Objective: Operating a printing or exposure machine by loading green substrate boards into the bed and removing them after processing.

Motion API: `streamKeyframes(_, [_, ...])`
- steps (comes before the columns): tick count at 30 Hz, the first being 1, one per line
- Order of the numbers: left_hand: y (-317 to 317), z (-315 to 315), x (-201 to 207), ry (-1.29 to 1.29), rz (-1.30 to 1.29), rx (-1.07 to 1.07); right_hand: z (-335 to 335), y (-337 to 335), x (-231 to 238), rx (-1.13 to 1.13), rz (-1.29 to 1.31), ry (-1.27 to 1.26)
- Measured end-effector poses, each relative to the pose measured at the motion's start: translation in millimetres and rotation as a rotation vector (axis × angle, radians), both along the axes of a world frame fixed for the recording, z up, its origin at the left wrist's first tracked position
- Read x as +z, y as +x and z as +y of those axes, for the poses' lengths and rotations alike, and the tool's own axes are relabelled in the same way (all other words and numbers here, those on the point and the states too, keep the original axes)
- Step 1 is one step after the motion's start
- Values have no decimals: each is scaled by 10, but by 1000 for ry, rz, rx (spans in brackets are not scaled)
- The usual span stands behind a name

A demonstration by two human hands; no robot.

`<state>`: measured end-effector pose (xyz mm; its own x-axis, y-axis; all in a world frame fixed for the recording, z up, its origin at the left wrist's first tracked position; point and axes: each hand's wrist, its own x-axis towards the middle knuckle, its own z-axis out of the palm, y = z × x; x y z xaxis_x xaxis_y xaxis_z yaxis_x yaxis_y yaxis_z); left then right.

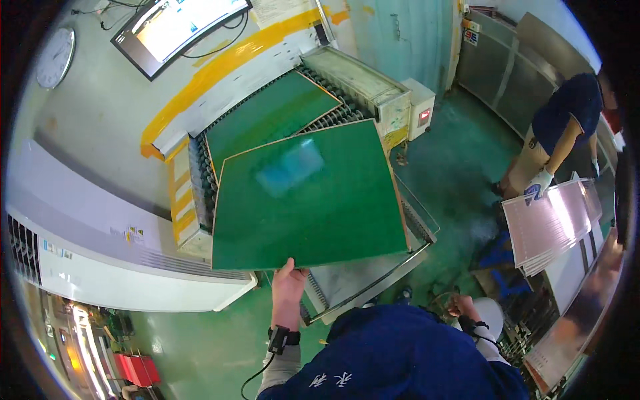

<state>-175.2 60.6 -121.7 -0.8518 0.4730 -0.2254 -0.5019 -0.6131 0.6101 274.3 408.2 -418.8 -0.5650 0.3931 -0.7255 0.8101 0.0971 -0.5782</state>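
A large green panel (310,207) with copper-coloured edges is tilted in front of me. My left hand (289,287) grips its near edge, thumb on the top face and fingers underneath. Behind it, a second green panel (267,117) lies on the rollers of a conveyor (333,120), partly covered by the first. My right hand (461,307) is low on the right, away from the panel. Its fingers look curled, and what they hold, if anything, cannot be made out.
A metal frame (370,290) stands under the held panel. To the right, a gloved co-worker (567,127) handles a stack of copper-coloured sheets (550,223). A white cabinet unit (133,267) stands left; a control box (419,110) with a red display adjoins the conveyor.
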Motion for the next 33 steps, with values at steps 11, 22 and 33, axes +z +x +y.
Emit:
streamKeyframes(11, [298,308,-190,21,-39,39,-103,-13,72,-803,51,-404])
streamKeyframes(22, [629,497,-437,33,-177,90,-10,221,-53,-912,75,-530])
streamKeyframes(33, [527,654,-512,108,-222,-107,257,454,-650,-811,178,-617])
